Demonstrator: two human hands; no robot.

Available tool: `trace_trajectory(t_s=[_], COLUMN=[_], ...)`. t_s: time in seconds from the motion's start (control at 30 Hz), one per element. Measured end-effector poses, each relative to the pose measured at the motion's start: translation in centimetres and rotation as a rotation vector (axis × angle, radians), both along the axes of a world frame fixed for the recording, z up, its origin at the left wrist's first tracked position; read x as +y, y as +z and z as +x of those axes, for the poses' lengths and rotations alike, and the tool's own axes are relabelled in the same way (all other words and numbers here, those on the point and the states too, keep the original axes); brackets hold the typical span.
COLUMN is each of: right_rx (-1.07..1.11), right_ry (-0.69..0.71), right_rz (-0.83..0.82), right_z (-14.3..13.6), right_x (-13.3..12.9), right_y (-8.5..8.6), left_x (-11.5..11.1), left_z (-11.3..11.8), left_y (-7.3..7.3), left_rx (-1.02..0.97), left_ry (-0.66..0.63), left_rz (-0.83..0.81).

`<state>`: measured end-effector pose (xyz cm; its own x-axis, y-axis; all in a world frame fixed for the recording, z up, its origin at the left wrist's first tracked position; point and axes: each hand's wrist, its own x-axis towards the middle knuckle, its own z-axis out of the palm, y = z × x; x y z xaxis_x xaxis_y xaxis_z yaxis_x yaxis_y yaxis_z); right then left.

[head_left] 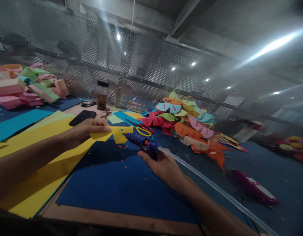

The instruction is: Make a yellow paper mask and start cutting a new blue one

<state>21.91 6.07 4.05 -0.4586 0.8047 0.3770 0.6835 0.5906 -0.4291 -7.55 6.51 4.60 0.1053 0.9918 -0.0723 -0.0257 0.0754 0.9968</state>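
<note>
Left hand [86,131] pinches a yellow paper piece [120,135] between thumb and fingers, over the table's middle; right hand [168,167] wraps the handle of a blue glue gun [139,141], its nozzle at the paper. Scissors [143,131] lie just beyond, beside heaped folded card shapes [184,114]. Past the left hand are a black phone [82,118] and a dark-lidded jar [102,95]. Between the forearms, a flat blue surface [122,190] dotted with orange scraps [122,160] gives room toward the tan near edge [104,219]. From the gun trails a smooth, translucent rod [202,177].
</note>
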Motion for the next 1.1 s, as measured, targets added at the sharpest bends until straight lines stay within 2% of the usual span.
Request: trace_trajectory(t_s=[0.23, 0.53, 1.1], right_rx=[0.002, 0.073, -0.015], right_ry=[-0.008, 0.005, -0.015], right_rz=[0.02, -0.009, -0.022], right_z=[-0.26, 0.26, 0.11], right_x=[-0.28, 0.04, -0.34], right_y=[0.32, -0.45, 0.14], left_x=[-0.12, 0.03, -0.04], left_z=[0.21, -0.06, 0.02], left_y=[0.13, 0.0, 0.12], left_rx=[-0.011, -0.015, 0.013], left_ry=[0.0, -0.018, 0.007], left_rz=[-0.007, -0.01, 0.019])
